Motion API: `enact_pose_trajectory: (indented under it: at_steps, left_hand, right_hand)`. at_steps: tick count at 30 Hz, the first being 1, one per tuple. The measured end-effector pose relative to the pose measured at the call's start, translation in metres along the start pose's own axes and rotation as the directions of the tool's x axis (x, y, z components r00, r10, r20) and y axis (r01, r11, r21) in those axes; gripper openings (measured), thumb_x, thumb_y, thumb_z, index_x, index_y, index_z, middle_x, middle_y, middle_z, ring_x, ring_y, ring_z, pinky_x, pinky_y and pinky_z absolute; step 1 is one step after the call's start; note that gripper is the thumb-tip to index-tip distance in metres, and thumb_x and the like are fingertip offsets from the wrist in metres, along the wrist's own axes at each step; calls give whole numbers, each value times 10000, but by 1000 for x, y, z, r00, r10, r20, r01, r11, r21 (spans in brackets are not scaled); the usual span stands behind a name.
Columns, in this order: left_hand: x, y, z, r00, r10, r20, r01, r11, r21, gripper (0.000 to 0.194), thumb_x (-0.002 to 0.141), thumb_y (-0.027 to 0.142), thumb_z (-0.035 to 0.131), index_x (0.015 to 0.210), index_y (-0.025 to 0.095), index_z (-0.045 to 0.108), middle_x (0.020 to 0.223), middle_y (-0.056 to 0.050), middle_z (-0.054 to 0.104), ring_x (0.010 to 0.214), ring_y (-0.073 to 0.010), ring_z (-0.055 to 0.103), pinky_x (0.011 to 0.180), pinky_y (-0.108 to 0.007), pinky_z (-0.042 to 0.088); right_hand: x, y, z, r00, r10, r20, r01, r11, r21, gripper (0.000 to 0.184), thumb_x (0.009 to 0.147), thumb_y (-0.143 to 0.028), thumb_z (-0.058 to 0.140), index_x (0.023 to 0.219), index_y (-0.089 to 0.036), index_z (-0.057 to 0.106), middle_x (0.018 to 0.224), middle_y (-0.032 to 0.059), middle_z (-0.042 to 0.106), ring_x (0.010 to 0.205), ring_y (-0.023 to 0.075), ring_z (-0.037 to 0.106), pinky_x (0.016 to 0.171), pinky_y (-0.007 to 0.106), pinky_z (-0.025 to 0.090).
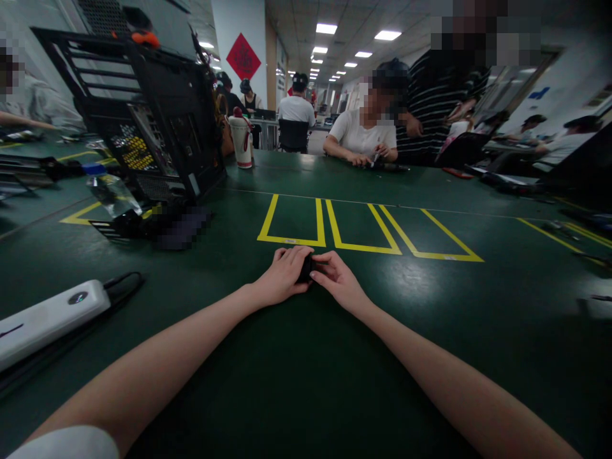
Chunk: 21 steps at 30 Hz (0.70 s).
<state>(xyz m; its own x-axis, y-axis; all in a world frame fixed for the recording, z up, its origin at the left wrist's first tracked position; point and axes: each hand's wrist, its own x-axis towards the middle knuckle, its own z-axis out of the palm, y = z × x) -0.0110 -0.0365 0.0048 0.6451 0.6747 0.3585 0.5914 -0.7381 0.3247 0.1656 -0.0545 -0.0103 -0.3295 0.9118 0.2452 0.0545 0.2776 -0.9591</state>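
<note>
Both my hands meet near the middle of the green table (296,357), just in front of the yellow tape outlines. A small black object (305,273) sits between them, mostly covered by fingers, so its kind does not show. My left hand (285,274) is wrapped over its left side and top. From the right, my right hand (337,278) reaches in with thumb and forefinger bent at the object's right edge. Whether those right fingertips pinch something small there I cannot make out.
A black computer case (162,121) stands at the back left, beside a clear bottle with a blue cap (112,191). A paper cup (241,140) is behind it. A white device with a cable (57,319) lies at the left. Across the table a person (366,127) handles small parts.
</note>
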Motion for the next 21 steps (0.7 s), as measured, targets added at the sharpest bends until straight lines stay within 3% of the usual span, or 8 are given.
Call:
enact_pose_trajectory:
  at_steps: [7,21]
  left_hand:
    - [0,1,-2,1000,-1,6,1,1000,-20,579,763,244,588,1236,196,258,1233,-114,455,1151,-265,433,974,-461,278]
    - [0,0,-1,1000,-8,13,8,1000,-30,581,763,247,594,1237,189,264,1243,-117,449,1160,-261,428,986,-459,270]
  right_hand:
    - [0,-2,-1,1000,19,6,-18,997,-77,309,788,-219,564,1083,-261,482,1124,25,518,1052,191,539,914,395,467]
    - [-1,-5,1,1000,27,7,-27,997,-74,311,793,-199,558,1088,-258,478,1130,26,520,1050,192,544,909,398,470]
